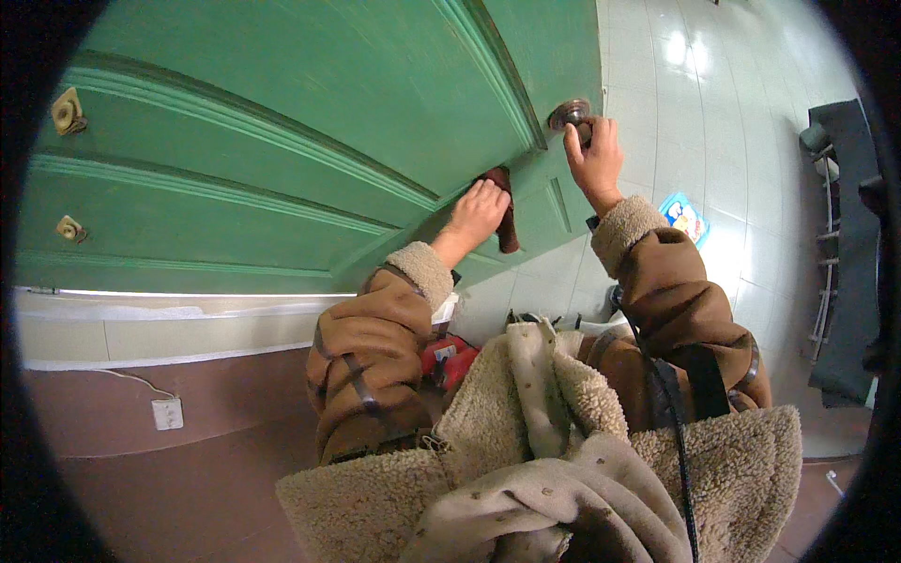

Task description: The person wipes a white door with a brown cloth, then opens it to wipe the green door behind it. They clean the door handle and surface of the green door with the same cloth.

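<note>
A green panelled door fills the upper left of the head view. My left hand presses a dark reddish-brown cloth against the door's surface, near the corner of a raised moulding. Part of the cloth hangs below my fingers; the rest lies under them. My right hand has its thumb and fingers around the dark metal door knob close to the door's free edge. Both forearms are in brown sleeves with fleece cuffs.
Pale tiles cover the floor beyond the door's edge. On them lies a blue printed packet. A dark-topped rack stands at far right. Red objects sit below my left arm. The brown wall bears a white outlet with a cord.
</note>
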Tool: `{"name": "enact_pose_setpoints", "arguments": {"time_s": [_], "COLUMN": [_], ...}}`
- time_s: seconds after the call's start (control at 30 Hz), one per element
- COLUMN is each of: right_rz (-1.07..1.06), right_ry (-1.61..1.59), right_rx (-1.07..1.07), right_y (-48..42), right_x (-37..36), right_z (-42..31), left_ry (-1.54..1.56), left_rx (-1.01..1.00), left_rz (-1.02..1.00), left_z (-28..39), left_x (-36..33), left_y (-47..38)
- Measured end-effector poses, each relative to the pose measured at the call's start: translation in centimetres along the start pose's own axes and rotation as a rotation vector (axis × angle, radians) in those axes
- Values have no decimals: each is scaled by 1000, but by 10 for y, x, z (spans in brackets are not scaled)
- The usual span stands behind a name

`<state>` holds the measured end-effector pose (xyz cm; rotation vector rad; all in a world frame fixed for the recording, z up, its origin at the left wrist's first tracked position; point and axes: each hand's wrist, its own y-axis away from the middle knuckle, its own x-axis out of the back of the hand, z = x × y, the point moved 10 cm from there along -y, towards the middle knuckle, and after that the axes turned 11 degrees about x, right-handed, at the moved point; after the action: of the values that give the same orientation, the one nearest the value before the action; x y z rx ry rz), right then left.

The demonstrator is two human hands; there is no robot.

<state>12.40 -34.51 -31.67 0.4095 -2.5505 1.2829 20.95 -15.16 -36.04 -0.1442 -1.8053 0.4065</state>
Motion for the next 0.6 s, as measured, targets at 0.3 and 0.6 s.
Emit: {"name": "enact_pose_setpoints", "arguments": {"time_s": [0.3,0.6], "right_rz": [-54,-18], "right_ry": [-20,117], "right_rx": [-22,155], "right_y": [1,-2], "right_x": [-2,18], "right_z": [-16,-47], "left_ry": [-70,556], "left_rx": [90,323], "left_rz": [16,99], "left_z": [26,-6], "left_x": [-24,56], "left_y": [-32,-20]}}
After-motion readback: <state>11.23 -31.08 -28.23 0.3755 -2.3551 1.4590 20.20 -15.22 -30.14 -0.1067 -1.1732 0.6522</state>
